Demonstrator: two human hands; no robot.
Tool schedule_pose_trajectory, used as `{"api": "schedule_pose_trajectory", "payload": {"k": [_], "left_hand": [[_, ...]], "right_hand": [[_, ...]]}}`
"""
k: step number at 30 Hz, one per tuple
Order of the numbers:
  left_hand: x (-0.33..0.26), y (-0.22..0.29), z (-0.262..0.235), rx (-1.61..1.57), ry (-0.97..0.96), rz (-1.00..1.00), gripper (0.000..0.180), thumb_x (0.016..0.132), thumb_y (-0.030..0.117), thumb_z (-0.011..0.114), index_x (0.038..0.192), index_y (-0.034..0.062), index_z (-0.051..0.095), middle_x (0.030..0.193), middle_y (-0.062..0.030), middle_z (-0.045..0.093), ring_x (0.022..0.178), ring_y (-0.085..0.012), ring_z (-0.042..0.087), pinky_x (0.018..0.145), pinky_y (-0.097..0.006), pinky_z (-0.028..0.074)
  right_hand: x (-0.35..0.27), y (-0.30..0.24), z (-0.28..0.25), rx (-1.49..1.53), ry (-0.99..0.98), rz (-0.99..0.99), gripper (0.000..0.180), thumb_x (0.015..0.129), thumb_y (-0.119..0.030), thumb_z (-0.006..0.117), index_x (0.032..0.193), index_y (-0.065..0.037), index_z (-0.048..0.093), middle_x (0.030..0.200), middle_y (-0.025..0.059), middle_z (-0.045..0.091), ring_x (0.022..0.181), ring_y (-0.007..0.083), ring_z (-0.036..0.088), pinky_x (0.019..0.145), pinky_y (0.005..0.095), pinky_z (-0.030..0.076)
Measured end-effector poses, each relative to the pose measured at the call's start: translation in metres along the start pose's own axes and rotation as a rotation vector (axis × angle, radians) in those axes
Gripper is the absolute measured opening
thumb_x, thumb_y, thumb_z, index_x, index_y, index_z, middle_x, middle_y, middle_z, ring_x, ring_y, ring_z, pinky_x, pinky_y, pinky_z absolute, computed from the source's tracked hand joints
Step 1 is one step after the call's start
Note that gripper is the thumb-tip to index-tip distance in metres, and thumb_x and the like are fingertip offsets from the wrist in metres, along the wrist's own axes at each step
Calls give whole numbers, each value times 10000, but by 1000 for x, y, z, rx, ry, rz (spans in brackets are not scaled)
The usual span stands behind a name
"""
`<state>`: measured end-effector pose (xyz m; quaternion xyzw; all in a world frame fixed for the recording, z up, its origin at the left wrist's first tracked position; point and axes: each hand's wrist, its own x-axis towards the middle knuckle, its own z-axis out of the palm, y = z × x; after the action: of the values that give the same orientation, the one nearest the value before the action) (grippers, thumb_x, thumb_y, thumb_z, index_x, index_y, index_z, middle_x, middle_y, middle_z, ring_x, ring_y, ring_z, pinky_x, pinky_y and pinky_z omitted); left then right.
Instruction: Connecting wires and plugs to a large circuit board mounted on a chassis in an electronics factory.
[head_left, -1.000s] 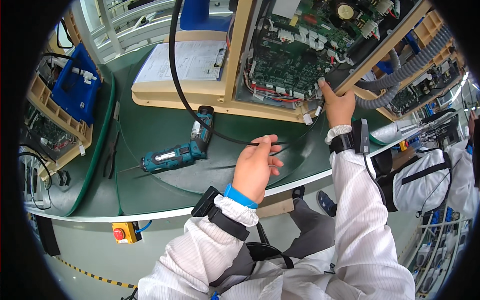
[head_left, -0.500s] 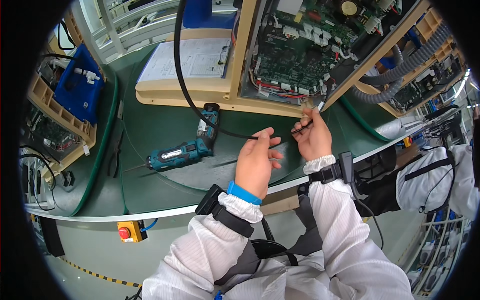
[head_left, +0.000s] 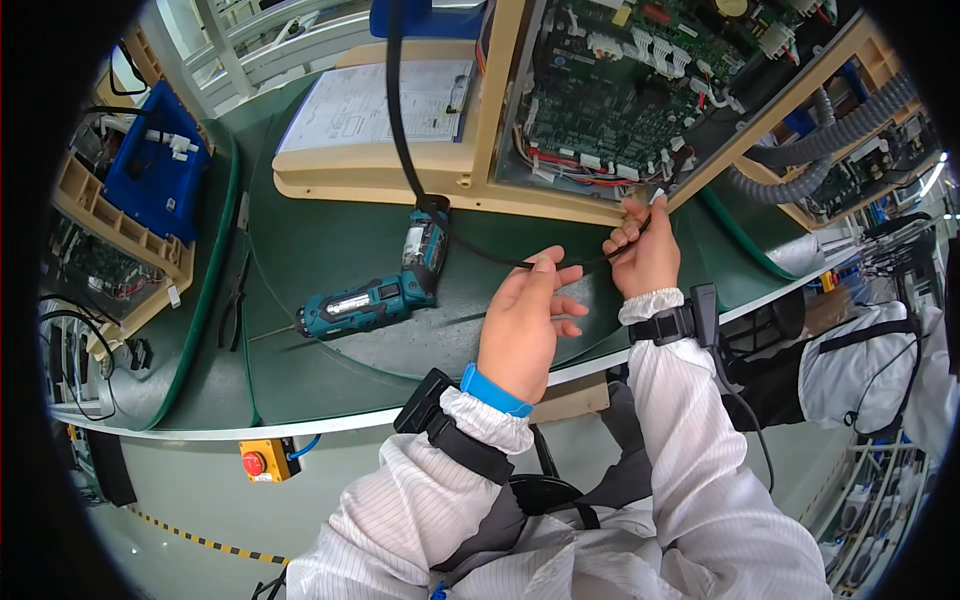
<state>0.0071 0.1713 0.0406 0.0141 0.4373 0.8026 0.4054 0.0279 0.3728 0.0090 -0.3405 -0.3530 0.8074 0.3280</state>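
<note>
Lowered from the circuit board [head_left: 620, 110], right hand [head_left: 645, 255] pinches a thin black cable [head_left: 500, 262] beside the left hand's [head_left: 525, 325] closed fingertips, likely readying it for routing.

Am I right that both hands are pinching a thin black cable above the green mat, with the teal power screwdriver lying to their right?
Not quite. The head view shows the left hand and right hand pinching the thin black cable above the green mat, but the teal power screwdriver lies to their left, not their right.
</note>
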Motion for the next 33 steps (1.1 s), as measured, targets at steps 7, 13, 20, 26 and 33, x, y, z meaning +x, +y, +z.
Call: {"api": "schedule_pose_trajectory", "payload": {"k": [7,13,20,26,33], "left_hand": [[-1,2,2,-2,-19,5,461,1066,347,450,1367,-2,471,1214,-137,621,835,-145,604,696,-291,496],[0,0,5,-15,-64,63,487,1066,355,449,1404,5,439,1278,-154,593,892,-172,601,734,-313,495],[2,-2,5,7,-169,91,496,1069,354,429,1469,64,382,1385,-162,526,984,-189,590,812,-336,491],[9,-9,9,7,-224,103,513,1062,349,434,1485,70,358,1471,-175,453,1084,-234,567,877,-377,474],[17,-11,22,32,-221,102,507,1061,369,436,1477,87,367,1488,-161,445,1104,-236,562,891,-389,467]], "right_hand": [[-4,-7,17,-27,106,101,457,1028,-487,490,944,-62,636,626,-30,389,582,131,395,586,306,348],[19,-11,16,19,102,159,511,1010,-532,502,940,-46,644,607,-15,431,567,156,463,576,332,424],[47,-20,8,-108,123,100,570,972,-582,540,855,-29,620,556,-1,413,543,189,541,595,378,511],[67,-14,4,-103,43,79,587,998,-547,508,906,28,589,557,15,420,570,219,578,678,442,573],[65,12,-16,-54,-105,-407,524,950,-15,569,1390,66,296,878,163,651,696,170,644,745,325,580]]}}
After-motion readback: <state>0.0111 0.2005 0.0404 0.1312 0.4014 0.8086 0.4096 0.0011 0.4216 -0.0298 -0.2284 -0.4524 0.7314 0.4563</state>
